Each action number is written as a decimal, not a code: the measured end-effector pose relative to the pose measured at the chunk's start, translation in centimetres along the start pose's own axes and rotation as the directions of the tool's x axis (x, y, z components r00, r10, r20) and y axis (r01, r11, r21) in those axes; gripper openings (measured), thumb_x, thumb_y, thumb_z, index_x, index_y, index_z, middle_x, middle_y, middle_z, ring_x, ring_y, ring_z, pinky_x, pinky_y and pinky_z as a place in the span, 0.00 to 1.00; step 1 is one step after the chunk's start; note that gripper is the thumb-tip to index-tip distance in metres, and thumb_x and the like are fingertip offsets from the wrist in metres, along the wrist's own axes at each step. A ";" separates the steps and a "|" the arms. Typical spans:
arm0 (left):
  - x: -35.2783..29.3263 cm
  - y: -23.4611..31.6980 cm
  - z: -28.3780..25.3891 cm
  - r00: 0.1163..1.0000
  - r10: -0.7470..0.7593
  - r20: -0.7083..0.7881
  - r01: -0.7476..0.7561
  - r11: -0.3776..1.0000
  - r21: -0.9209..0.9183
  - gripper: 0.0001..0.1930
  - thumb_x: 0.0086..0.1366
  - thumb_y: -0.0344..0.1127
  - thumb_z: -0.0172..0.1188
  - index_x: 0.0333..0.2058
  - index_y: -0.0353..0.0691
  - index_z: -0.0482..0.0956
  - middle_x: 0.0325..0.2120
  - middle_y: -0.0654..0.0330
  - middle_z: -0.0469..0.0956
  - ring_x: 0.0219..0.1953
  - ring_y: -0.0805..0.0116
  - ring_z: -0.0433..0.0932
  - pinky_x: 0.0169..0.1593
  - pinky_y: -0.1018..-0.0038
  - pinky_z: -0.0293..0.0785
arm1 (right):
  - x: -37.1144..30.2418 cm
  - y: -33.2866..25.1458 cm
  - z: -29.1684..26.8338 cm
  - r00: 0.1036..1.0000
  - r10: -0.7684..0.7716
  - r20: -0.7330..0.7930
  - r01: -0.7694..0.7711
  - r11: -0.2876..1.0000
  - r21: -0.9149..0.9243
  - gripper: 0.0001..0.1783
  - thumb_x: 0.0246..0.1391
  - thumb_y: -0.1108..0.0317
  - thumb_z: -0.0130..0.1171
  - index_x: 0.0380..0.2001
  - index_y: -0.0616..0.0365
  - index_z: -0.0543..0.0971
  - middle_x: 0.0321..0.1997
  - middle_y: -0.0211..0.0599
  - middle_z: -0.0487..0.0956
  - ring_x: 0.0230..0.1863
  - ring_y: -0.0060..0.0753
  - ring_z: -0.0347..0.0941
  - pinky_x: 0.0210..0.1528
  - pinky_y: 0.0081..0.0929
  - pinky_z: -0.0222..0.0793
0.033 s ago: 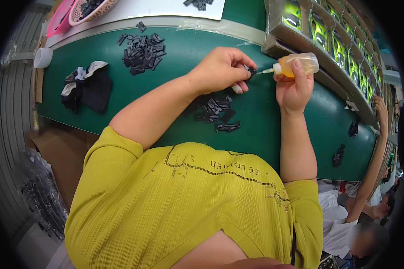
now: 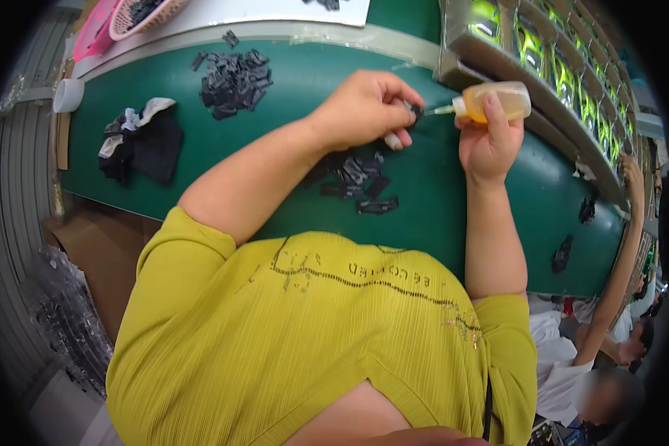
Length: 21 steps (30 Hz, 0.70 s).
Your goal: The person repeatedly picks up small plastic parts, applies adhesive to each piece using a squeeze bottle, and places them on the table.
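My left hand [image 2: 372, 111] pinches a small black piece [image 2: 417, 114] between thumb and fingertips, above the green table. Most of that piece is hidden by the fingers. A whitish wrap covers one of this hand's fingertips. In my right hand [image 2: 492, 145] is a clear squeeze bottle [image 2: 507, 101] of yellowish liquid, lying nearly level. Its thin nozzle points left, with the tip at or very near the black piece; I cannot tell whether they touch. Below my left hand lies a loose pile of flat black pieces [image 2: 357, 177].
A larger heap of black pieces [image 2: 234, 80] lies at the far left, near a black and white cloth [image 2: 145, 145]. A pink basket [image 2: 150, 21] stands beyond. Cardboard trays of yellow-green items [image 2: 531, 48] border the right, where another person's arm [image 2: 618, 260] reaches in.
Both hands keep their grips and sit slightly higher in the picture. The bottle is a touch farther right. Otherwise the scene has only shifted a little.
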<state>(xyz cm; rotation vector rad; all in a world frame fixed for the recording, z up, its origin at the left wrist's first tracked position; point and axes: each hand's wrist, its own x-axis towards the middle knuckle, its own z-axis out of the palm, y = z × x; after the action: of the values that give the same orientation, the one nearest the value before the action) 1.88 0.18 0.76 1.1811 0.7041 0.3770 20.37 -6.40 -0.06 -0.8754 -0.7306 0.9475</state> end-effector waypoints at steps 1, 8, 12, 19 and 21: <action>0.0 -0.1 0.0 1.000 -0.004 -0.007 0.004 1.000 0.016 0.13 0.57 0.26 0.56 0.42 0.28 0.72 0.28 0.55 0.77 0.26 0.70 0.79 0.29 0.80 0.75 | -0.2 0.1 0.2 0.999 -0.053 0.002 0.053 0.997 -0.049 0.07 0.52 0.71 0.56 0.35 0.59 0.73 0.30 0.35 0.76 0.28 0.26 0.73 0.23 0.20 0.67; -0.4 0.0 0.4 0.997 -0.053 -0.053 0.054 0.998 0.026 0.13 0.57 0.26 0.56 0.41 0.27 0.72 0.29 0.53 0.77 0.26 0.68 0.80 0.30 0.79 0.75 | -0.9 -0.2 0.6 0.958 -0.253 0.133 0.282 0.907 -0.313 0.08 0.51 0.70 0.61 0.31 0.63 0.74 0.28 0.35 0.77 0.24 0.24 0.74 0.25 0.17 0.70; -0.5 0.1 0.3 0.997 -0.051 -0.050 0.052 0.998 0.038 0.13 0.57 0.26 0.56 0.41 0.27 0.72 0.29 0.53 0.77 0.26 0.68 0.80 0.30 0.79 0.75 | -1.1 -0.1 0.7 0.959 -0.250 0.136 0.281 0.907 -0.314 0.09 0.50 0.71 0.63 0.32 0.62 0.74 0.29 0.36 0.77 0.26 0.24 0.75 0.26 0.18 0.72; -0.3 0.2 0.3 0.997 -0.048 -0.054 0.051 0.997 0.060 0.13 0.57 0.27 0.56 0.41 0.27 0.73 0.29 0.54 0.78 0.26 0.69 0.80 0.31 0.79 0.75 | -1.0 0.0 0.6 0.961 -0.233 0.152 0.270 0.910 -0.315 0.12 0.49 0.71 0.63 0.36 0.62 0.73 0.31 0.36 0.78 0.28 0.24 0.75 0.27 0.18 0.74; -0.3 0.2 0.3 0.997 -0.049 -0.053 0.052 0.996 0.068 0.13 0.57 0.27 0.56 0.41 0.27 0.73 0.29 0.54 0.78 0.26 0.69 0.80 0.31 0.80 0.75 | -1.0 0.0 0.5 0.961 -0.232 0.153 0.271 0.907 -0.324 0.12 0.49 0.71 0.64 0.36 0.62 0.73 0.31 0.36 0.78 0.28 0.24 0.76 0.27 0.18 0.74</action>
<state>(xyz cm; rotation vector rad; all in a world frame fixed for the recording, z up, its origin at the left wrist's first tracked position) 1.89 -0.16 1.13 1.2198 0.7955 0.3437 19.53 -7.13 0.02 -1.0067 -1.1007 0.6493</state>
